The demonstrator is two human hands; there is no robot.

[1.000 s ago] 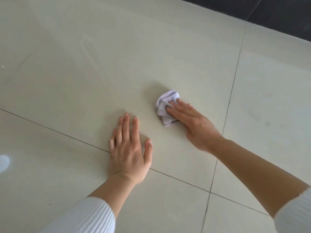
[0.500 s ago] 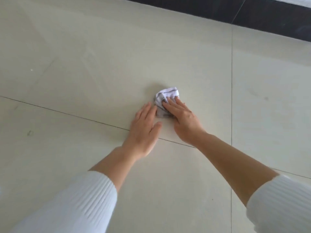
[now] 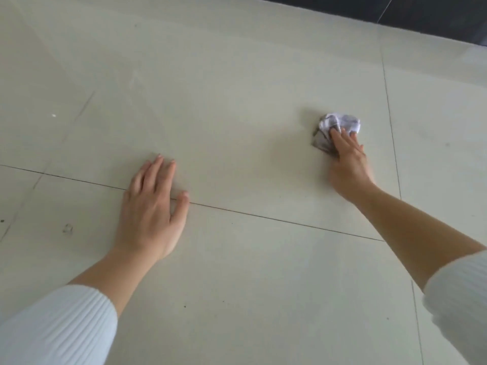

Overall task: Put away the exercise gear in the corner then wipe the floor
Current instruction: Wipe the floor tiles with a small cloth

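The right hand (image 3: pixel 347 164) presses flat on a crumpled white cloth (image 3: pixel 338 125), fingers stretched over it rather than curled around it; the cloth sits on the pale tiled floor (image 3: pixel 237 88), near a grout line to its right. The cloth's near edge looks darker, perhaps damp or shadowed, though motion blur makes that hard to judge. Well apart from it, the left hand (image 3: pixel 151 206) lies open, palm down on the floor, fingers together, across another grout line. White ribbed sleeves (image 3: pixel 58 327) cover both forearms partway.
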